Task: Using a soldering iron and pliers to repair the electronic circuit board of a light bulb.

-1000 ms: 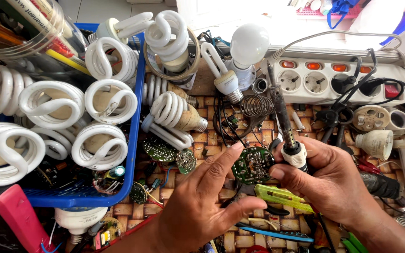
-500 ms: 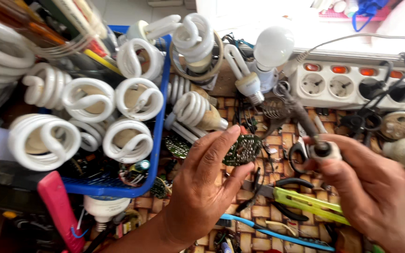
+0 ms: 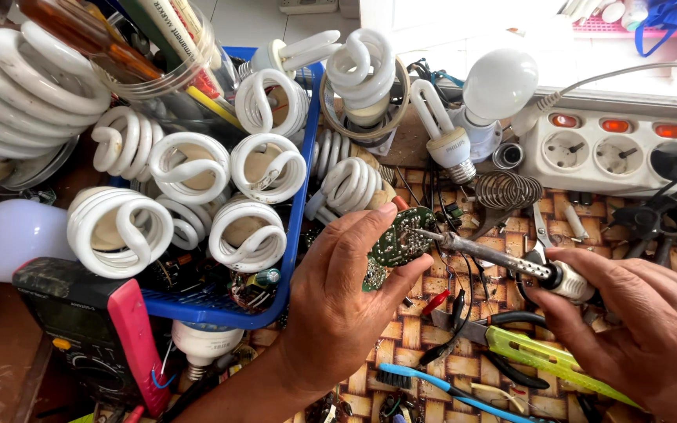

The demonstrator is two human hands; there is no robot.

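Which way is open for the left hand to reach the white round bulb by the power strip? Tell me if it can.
Probably not as things stand: the left hand is gripping the green circuit board, and the soldering iron tip rests on that board. The white round bulb itself stands uncovered behind.

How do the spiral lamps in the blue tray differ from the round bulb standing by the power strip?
The spiral lamps have coiled white tubes; the round bulb has a smooth globe. The spiral lamps are many, packed together in the blue tray; the round bulb stands alone, outside it, beside the power strip. The spiral lamps mostly face up towards the camera; the round bulb stands globe-up. Both kinds are white and unlit.
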